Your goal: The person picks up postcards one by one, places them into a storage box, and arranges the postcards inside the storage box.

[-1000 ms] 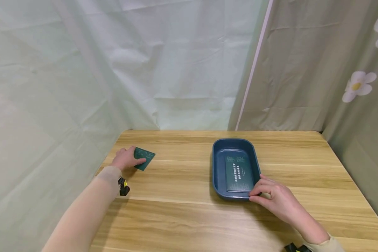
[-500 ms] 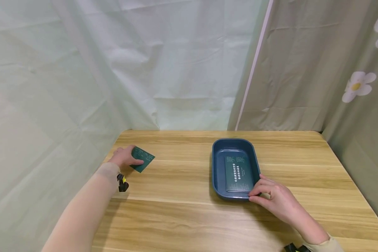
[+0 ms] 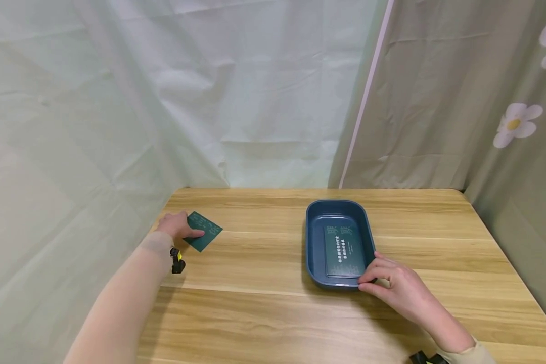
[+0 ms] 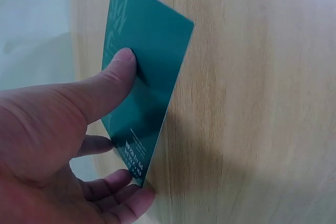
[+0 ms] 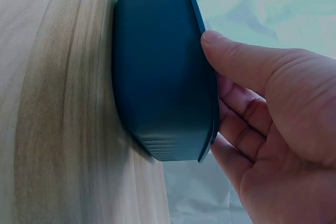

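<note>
At the far left of the table, my left hand (image 3: 177,226) holds a dark green card (image 3: 205,230) with pale lettering. In the left wrist view the thumb lies across the face of the card (image 4: 155,51) and the fingers are behind and under its lower edge; the card is tilted over the wood. My right hand (image 3: 398,285) pinches the near right corner of a blue rectangular tub (image 3: 313,253). Its thumb presses the outer rim of the tub (image 5: 157,61) in the right wrist view, fingers over the inside. Green cards (image 3: 345,253) with white characters lie flat in the tub.
The wood-grain table (image 3: 255,313) carries the tub right of centre. Pale curtains (image 3: 264,101) hang close behind its back edge and along the left; a curtain with white flowers (image 3: 517,125) stands at the right.
My left hand has shifted slightly left with the green card, which has turned a little and shows more of its face. The right hand and the tub stay where they were.
</note>
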{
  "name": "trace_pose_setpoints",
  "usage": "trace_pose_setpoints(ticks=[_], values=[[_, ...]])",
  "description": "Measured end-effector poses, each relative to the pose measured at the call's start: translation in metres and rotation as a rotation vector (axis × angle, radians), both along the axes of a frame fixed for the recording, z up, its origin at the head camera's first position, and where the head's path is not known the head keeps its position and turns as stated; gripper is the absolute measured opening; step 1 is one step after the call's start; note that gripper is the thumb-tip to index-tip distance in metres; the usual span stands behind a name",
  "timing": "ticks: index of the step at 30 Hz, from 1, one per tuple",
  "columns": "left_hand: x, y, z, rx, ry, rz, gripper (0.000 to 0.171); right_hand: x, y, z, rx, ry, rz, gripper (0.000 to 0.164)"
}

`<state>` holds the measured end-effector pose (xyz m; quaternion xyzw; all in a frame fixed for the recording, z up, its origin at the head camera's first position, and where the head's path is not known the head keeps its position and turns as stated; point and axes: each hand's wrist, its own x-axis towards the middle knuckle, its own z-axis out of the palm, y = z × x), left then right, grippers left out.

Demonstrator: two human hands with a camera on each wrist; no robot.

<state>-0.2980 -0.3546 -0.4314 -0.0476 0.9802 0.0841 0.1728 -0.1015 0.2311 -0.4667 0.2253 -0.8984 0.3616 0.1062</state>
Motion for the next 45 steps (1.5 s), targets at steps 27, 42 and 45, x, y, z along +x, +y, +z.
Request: trace_pose_setpoints(ticks=[27, 42, 45], values=[[0.012, 0.005, 0.002, -0.007, 0.247, -0.073, 0.072, -0.001, 0.000, -0.002, -0.028, 0.044, 0.039, 0.038], [0.008, 0.018, 0.019, 0.021, 0.220, -0.186, 0.018, -0.004, 0.000, 0.000, 0.005, 0.020, 0.008, 0.034], [0.006, 0.024, 0.023, 0.031, 0.208, -0.208, 0.019, -0.004, 0.000, 0.001, 0.010, 0.014, 0.003, 0.035]])
